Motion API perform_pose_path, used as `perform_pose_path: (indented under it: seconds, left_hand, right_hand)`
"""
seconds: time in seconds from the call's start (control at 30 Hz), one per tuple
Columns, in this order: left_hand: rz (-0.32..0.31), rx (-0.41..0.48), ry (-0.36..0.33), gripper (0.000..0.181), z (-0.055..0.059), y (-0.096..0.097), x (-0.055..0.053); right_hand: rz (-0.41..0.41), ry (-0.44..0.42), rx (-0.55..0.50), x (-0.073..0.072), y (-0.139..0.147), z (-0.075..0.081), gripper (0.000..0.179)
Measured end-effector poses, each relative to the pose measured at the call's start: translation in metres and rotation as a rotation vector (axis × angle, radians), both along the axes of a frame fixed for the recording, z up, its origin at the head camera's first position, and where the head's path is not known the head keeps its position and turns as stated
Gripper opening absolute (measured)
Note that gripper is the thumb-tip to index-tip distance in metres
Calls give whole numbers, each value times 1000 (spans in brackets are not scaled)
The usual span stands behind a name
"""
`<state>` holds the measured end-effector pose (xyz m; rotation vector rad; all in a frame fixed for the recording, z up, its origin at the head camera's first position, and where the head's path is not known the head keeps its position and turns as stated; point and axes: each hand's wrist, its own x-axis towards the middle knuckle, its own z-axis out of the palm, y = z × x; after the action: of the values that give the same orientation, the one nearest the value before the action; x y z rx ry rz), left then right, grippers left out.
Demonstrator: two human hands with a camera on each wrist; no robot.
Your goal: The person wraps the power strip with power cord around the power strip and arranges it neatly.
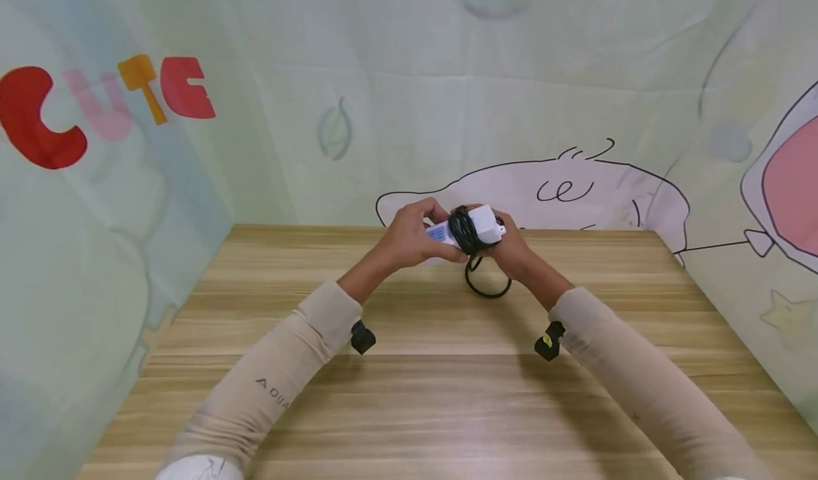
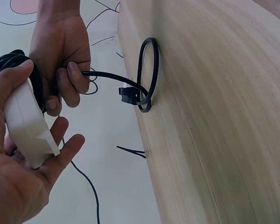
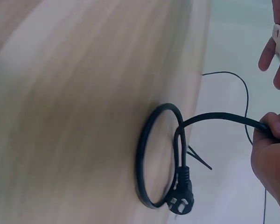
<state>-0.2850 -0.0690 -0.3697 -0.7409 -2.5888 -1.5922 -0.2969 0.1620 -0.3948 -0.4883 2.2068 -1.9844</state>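
A white power strip (image 1: 487, 223) is held up above the far part of the table, with its black cord (image 1: 464, 231) wound round it in several turns. My left hand (image 1: 409, 237) grips one end of the strip between thumb and fingers. At the other end, the fingers of my right hand (image 2: 63, 51) curl round the cord close to the coil. From that grip a length of cord drops into a loose loop (image 3: 140, 161) by the tabletop. The loop ends in a black plug (image 3: 181, 200), its flat pins showing in the right wrist view.
A wood-grain table (image 1: 447, 395) spreads beneath both forearms. Its far edge meets a printed cloth backdrop (image 1: 409, 111), which also covers both sides. Small black wrist-camera mounts (image 1: 362, 338) hang below the sleeves.
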Motion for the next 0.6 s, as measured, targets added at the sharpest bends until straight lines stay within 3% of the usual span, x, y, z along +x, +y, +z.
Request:
perform_pose_path:
  seconds: [0.1, 0.23, 0.43, 0.5, 0.6]
  left_hand:
    - [13, -3, 4, 58, -2, 1, -1]
    - [22, -6, 4, 58, -4, 4, -1]
    - [57, -5, 15, 58, -4, 8, -3]
    - [86, -3, 18, 60, -4, 9, -4]
    - [139, 7, 30, 61, -3, 8, -6]
  right_hand:
    - [-27, -123, -63, 3, -2, -2, 40]
    - [-20, -204, -176, 5, -2, -7, 37]
    - [-26, -194, -177, 9, -6, -13, 28]
    - [-32, -177, -157, 10, -7, -15, 22]
    - [-19, -148, -91, 13, -9, -19, 27]
